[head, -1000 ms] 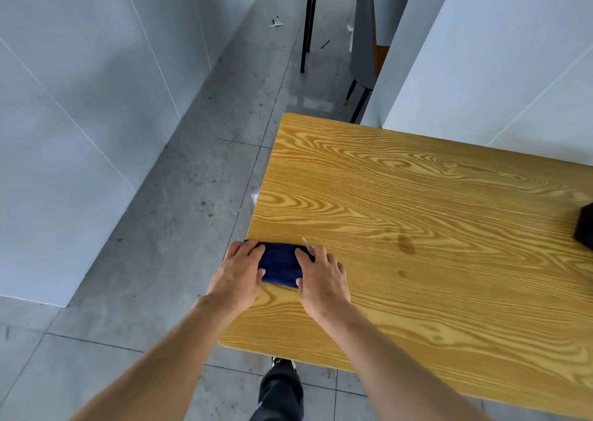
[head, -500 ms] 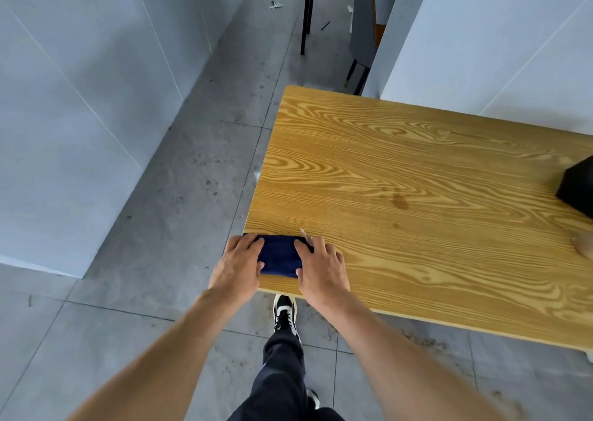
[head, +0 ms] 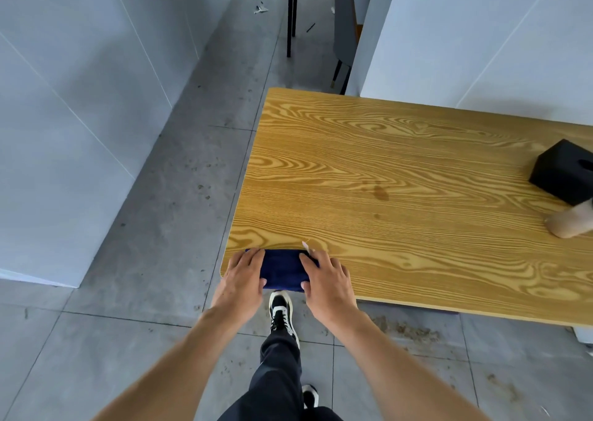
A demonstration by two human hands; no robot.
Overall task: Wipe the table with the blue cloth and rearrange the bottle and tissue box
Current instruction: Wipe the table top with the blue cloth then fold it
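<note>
Blue cloth (head: 282, 270) sits folded at the near left corner of the table (head: 401, 196), pinned flat between your two hands, and its near edge now reaches the table's front edge, where a second ago it lay well in from that edge. Your left hand (head: 242, 278) presses down on the cloth's left end with fingers spread and flat; your right hand (head: 327, 281) does the same on its right end (neither hand curls around the cloth, both are open palms bearing on it). A small white scrap (head: 305, 246) lies on the wood just beyond your right fingertips.

Far out to the right of your right hand, the black tissue box (head: 564, 173) stands at the table's right side, and more of it shows than half a second ago. Just nearer you from the box lies the bottle (head: 569, 225), a pale shape cut off by the frame edge and too blurred to read. Below your hands, your shoe (head: 280, 313) stands on the grey floor (head: 144, 292).
</note>
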